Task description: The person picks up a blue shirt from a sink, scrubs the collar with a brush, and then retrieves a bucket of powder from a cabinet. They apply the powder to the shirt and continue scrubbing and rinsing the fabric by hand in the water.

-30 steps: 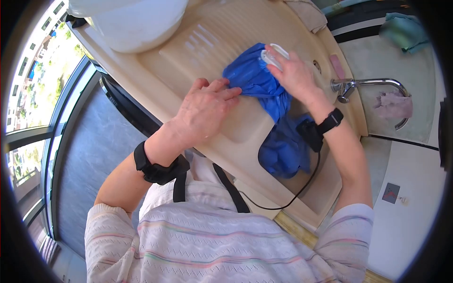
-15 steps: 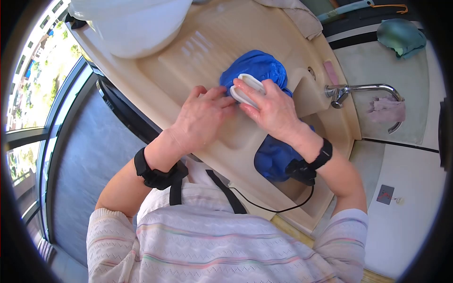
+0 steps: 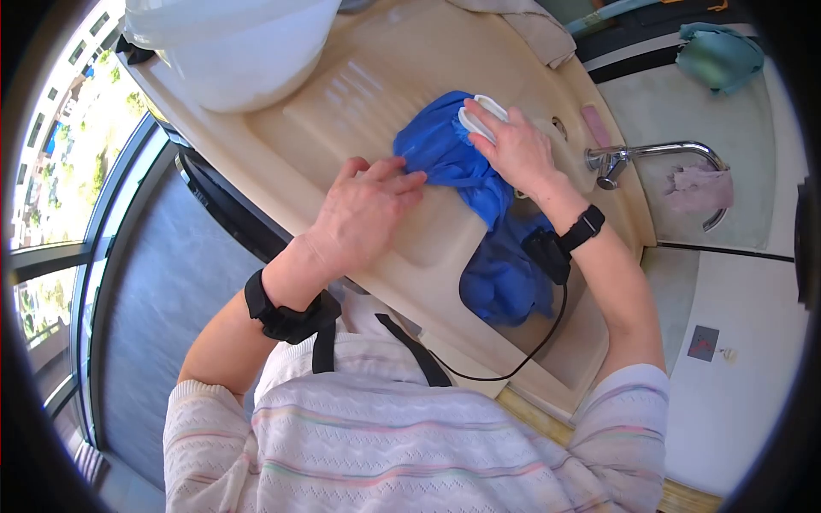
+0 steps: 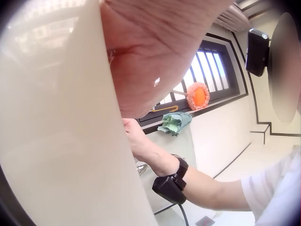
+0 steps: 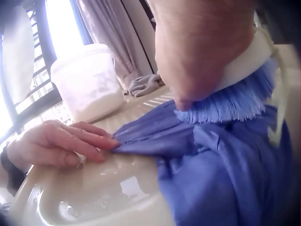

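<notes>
A wet blue cloth (image 3: 440,141) lies bunched on the ribbed washboard of a beige laundry sink (image 3: 342,137), and its lower end hangs into the basin. My left hand (image 3: 363,209) rests at the near left edge of the cloth. In the right wrist view its fingers (image 5: 91,141) reach out fairly straight, tips on the fabric. My right hand (image 3: 523,154) grips a white scrub brush (image 3: 487,114) over the far right part of the cloth. The brush's blue bristles (image 5: 230,106) press down onto the cloth in the right wrist view.
A large white bucket (image 3: 244,60) stands at the upper left of the sink. On the right are a chrome faucet (image 3: 667,152) and a pink bar (image 3: 596,126). A beige towel (image 3: 534,30) drapes over the back rim. A black cable runs from my right wrist.
My right hand drew the brush toward my left hand, then pushed it away again to the far right of the cloth. The left hand has stayed almost in place at the cloth's edge.
</notes>
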A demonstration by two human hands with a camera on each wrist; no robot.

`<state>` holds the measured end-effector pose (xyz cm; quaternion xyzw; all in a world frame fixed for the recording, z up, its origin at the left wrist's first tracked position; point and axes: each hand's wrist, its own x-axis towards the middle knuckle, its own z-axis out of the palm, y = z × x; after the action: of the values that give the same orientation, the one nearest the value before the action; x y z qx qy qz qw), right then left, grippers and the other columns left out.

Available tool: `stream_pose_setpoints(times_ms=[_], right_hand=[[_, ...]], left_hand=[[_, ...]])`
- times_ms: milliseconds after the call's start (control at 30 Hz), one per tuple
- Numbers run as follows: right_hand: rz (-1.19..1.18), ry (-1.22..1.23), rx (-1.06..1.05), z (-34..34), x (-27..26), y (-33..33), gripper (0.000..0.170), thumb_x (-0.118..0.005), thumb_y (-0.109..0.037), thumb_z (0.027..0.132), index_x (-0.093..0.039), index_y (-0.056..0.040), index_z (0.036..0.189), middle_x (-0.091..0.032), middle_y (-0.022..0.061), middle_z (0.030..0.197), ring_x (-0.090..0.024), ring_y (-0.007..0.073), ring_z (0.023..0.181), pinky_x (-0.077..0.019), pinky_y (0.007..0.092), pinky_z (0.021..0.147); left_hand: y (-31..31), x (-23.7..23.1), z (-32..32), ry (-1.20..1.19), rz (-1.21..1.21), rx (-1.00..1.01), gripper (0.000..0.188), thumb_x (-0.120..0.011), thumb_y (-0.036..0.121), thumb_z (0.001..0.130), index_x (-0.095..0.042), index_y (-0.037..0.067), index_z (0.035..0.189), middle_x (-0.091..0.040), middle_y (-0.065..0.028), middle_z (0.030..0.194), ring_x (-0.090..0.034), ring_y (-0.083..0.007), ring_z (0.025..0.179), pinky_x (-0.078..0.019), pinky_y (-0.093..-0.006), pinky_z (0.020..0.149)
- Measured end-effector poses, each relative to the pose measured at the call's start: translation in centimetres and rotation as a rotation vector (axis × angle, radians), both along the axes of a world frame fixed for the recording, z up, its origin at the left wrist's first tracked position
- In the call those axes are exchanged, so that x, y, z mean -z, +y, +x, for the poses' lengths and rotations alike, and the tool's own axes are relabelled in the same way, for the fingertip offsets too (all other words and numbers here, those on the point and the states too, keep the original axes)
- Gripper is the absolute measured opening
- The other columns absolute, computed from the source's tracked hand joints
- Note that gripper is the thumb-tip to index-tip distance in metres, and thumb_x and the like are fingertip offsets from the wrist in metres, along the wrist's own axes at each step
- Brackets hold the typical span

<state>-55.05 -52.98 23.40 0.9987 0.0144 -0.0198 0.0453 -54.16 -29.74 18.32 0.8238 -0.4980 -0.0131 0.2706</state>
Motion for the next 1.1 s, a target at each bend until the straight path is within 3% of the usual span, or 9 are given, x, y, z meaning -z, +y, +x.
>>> stream_pose_setpoints(times_ms=[133, 200, 300, 467, 633, 800, 933, 1000, 1100], right_hand=[[0.149, -0.03, -0.28, -3.1, -0.5, 3.7, 0.044, -0.062, -0.03, 0.076, -0.051, -0.0298, 0.119, -0.049, 0.0134, 0.083, -0.055, 0.029, 0.073, -0.0481, 0.0368, 0.062], [0.126, -0.054, -0.252, -2.9, -0.1, 3.3, 0.045, -0.062, -0.028, 0.076, -0.051, -0.0294, 0.119, -0.05, 0.0143, 0.084, -0.055, 0.0297, 0.074, -0.0481, 0.0372, 0.063], [-0.019, 0.043, -0.007, 0.0, 0.1, -0.2, 0.044, -0.06, -0.029, 0.078, -0.05, -0.0283, 0.121, -0.051, 0.0163, 0.089, -0.056, 0.0309, 0.077, -0.0485, 0.0387, 0.065], [0.136, -0.012, -0.261, -3.3, -0.4, 4.3, 0.045, -0.061, -0.031, 0.077, -0.05, -0.0306, 0.121, -0.047, 0.0123, 0.083, -0.055, 0.029, 0.074, -0.0489, 0.0387, 0.063], [-0.032, 0.007, -0.015, 0.5, -0.1, 0.2, 0.044, -0.061, -0.029, 0.077, -0.051, -0.0285, 0.12, -0.051, 0.0161, 0.089, -0.055, 0.0311, 0.077, -0.0487, 0.0399, 0.063], [0.153, 0.0, -0.259, -3.4, 0.0, 4.6, 0.046, -0.062, -0.031, 0.076, -0.049, -0.0329, 0.121, -0.048, 0.0118, 0.084, -0.055, 0.0291, 0.073, -0.0493, 0.0391, 0.061], [-0.011, 0.003, -0.027, 0.0, 0.5, -0.5, 0.045, -0.061, -0.032, 0.077, -0.05, -0.0286, 0.121, -0.05, 0.0128, 0.085, -0.055, 0.0294, 0.071, -0.0494, 0.0392, 0.061], [-0.025, -0.003, -0.019, 0.1, -0.3, -0.4, 0.044, -0.061, -0.032, 0.078, -0.05, -0.0266, 0.12, -0.05, 0.0137, 0.085, -0.055, 0.0297, 0.072, -0.0491, 0.0393, 0.061], [0.217, -0.082, -0.306, -2.7, 0.3, 3.6, 0.045, -0.061, -0.033, 0.077, -0.05, -0.0311, 0.121, -0.049, 0.0132, 0.083, -0.056, 0.0292, 0.07, -0.0489, 0.0387, 0.061]], left_hand=[[0.1, -0.3, 0.1, 0.008, 0.019, -0.009, 0.028, -0.054, 0.008, 0.075, -0.06, 0.009, 0.102, -0.053, 0.0007, 0.12, -0.042, -0.0203, 0.116, -0.0327, -0.04, 0.093], [0.0, -0.2, 0.0, 0.032, 0.052, 0.012, 0.029, -0.054, 0.007, 0.074, -0.06, 0.009, 0.102, -0.053, 0.0008, 0.12, -0.042, -0.0203, 0.116, -0.0327, -0.0398, 0.093], [0.0, 0.3, -0.1, -0.01, -0.013, 0.001, 0.028, -0.053, 0.008, 0.074, -0.061, 0.01, 0.102, -0.054, 0.001, 0.119, -0.042, -0.0205, 0.116, -0.0326, -0.0399, 0.093], [0.0, -0.3, 0.0, 0.017, 0.04, -0.001, 0.027, -0.052, 0.008, 0.076, -0.061, 0.009, 0.101, -0.054, 0.0006, 0.12, -0.043, -0.0206, 0.115, -0.0324, -0.0404, 0.094], [0.1, 0.1, -0.1, 0.002, -0.008, -0.003, 0.028, -0.052, 0.007, 0.075, -0.061, 0.009, 0.102, -0.053, 0.0007, 0.12, -0.042, -0.0205, 0.116, -0.0322, -0.041, 0.094], [0.1, 0.4, -0.3, 0.008, -0.003, -0.017, 0.029, -0.052, 0.007, 0.075, -0.061, 0.01, 0.102, -0.053, 0.0012, 0.12, -0.042, -0.0202, 0.116, -0.0323, -0.0407, 0.094], [0.1, -0.3, -0.1, 0.005, -0.006, -0.009, 0.029, -0.053, 0.007, 0.074, -0.061, 0.009, 0.102, -0.054, 0.0012, 0.12, -0.042, -0.0204, 0.116, -0.0326, -0.0397, 0.094], [0.1, -0.2, 0.0, -0.002, -0.013, -0.011, 0.029, -0.053, 0.007, 0.073, -0.061, 0.009, 0.101, -0.054, 0.0012, 0.119, -0.042, -0.0204, 0.116, -0.0327, -0.0396, 0.094], [0.0, 0.3, -0.3, 0.008, -0.031, -0.016, 0.03, -0.053, 0.007, 0.073, -0.061, 0.009, 0.101, -0.054, 0.0013, 0.119, -0.043, -0.0203, 0.115, -0.0326, -0.0394, 0.094]])
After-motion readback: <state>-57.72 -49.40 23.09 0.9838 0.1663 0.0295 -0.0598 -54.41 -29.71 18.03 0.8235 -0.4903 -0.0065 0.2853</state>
